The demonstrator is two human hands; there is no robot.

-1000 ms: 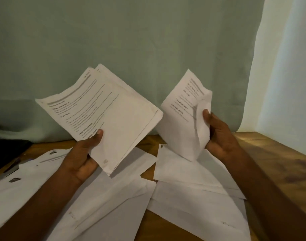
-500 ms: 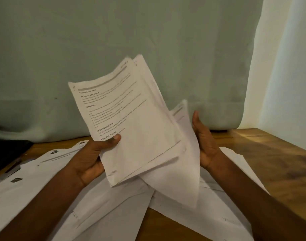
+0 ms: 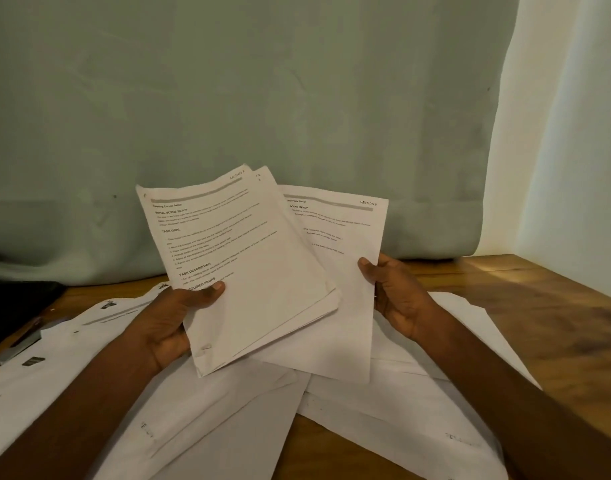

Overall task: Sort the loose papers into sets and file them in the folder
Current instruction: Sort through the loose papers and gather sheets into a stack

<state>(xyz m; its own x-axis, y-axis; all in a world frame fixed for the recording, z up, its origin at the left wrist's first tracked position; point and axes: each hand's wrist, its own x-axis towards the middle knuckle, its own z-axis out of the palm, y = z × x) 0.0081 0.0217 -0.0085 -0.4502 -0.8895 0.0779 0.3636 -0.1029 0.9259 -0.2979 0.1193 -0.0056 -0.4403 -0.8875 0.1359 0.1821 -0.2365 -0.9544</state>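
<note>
Sheet (image 3: 345, 289) in your right hand (image 3: 397, 296) has swung flat behind the stack (image 3: 248, 271) your left hand (image 3: 172, 323) pinches; both grip paper above the table's loose papers (image 3: 418, 427); no folder visible.

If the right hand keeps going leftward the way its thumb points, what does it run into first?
Probably the stack of pages held by the left hand; the right hand already holds a single sheet tucked behind that stack. Depth is unclear.
</note>
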